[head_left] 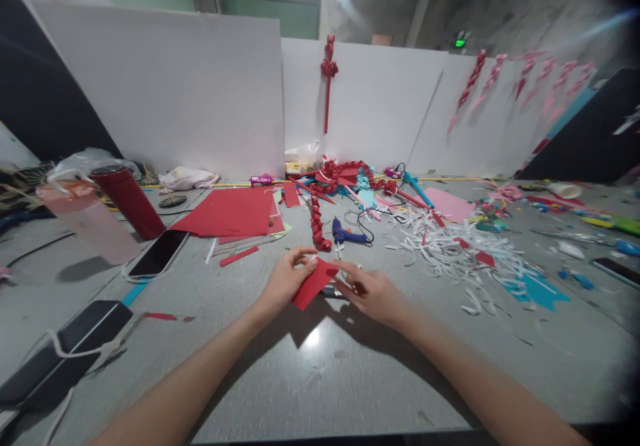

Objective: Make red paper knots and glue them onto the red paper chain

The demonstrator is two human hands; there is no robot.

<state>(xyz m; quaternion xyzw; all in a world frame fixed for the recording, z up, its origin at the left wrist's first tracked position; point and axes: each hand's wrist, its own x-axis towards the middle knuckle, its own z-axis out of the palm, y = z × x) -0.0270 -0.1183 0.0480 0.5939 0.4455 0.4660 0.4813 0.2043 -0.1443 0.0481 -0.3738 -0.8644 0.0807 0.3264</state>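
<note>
A small red paper piece (314,285) is tilted above the table. My left hand (289,276) pinches its upper left edge between thumb and fingers. My right hand (373,293) has its fingers curled at the paper's right corner, with the index fingertip on it. Behind the paper, close to the right fingertips, a dark grey tool (330,292) shows in part; its kind cannot be made out. Just beyond my hands lie a curled red paper chain (317,225) and a blue glue gun (349,234) with a black cord.
Red paper sheets (230,211), a phone (159,254), a red flask (127,199) and a pink bottle (90,219) stand or lie left. White paper strips (450,239) and a blue paper piece (543,291) litter the right. A white partition (380,106) rises behind.
</note>
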